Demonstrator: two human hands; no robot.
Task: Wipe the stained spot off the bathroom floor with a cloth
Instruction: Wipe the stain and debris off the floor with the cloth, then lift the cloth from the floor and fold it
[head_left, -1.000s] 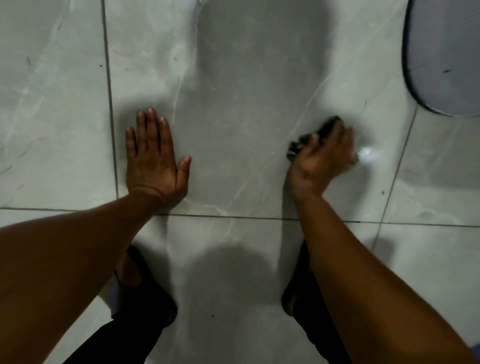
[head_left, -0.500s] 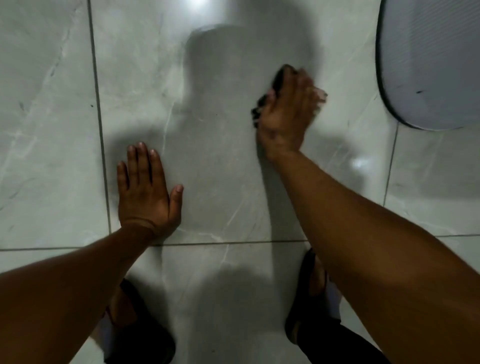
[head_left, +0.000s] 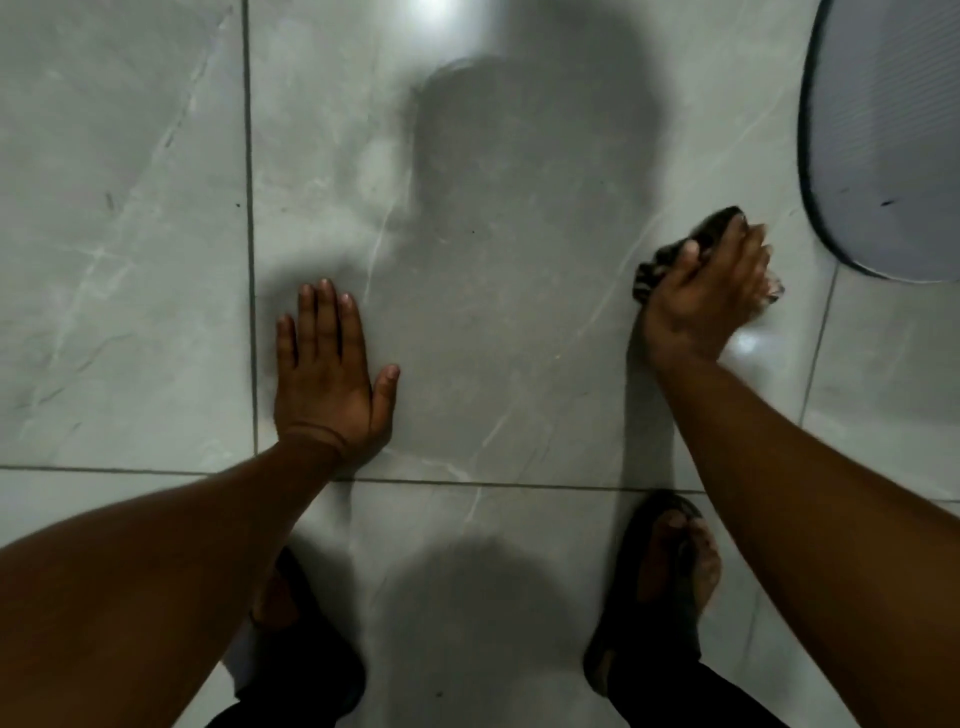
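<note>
Bracing, your left hand lies flat on the floor, fingers spread, grasping nothing. Your right hand presses a dark cloth down, fingers curled over it, beside a grey mat.

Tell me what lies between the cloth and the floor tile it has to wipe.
Nothing visible. The right hand presses the dark cloth straight onto the tile; the grey mat lies apart, beyond it. No stain shows.
</note>
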